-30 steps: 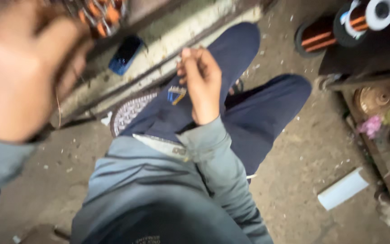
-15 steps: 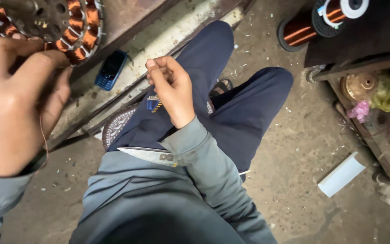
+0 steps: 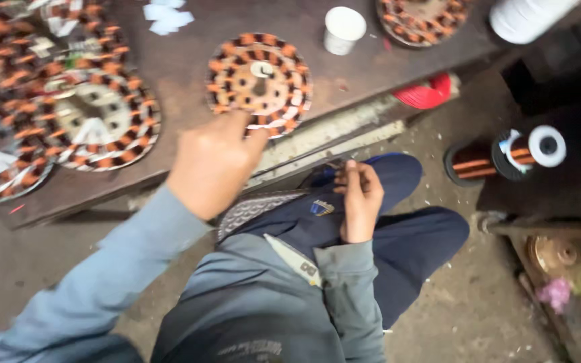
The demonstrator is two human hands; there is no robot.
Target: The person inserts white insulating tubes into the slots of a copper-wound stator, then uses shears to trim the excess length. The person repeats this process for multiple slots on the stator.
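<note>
A round copper-wound steel stator disc (image 3: 259, 81), likely heavy, rigid and best gripped by its rim, is touched by the left hand (image 3: 213, 165), its finger closure hidden, while the right hand (image 3: 360, 198) is pinched shut on something unseen.

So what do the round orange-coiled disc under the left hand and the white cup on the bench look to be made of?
The round disc with orange coils looks like a metal core wound with glossy copper wire, judging by the orange-brown sheen; whitish strips between the coils may be paper. The left hand reaches its near edge. The white cup appears matt, paper or plastic; blur leaves that open.
</note>
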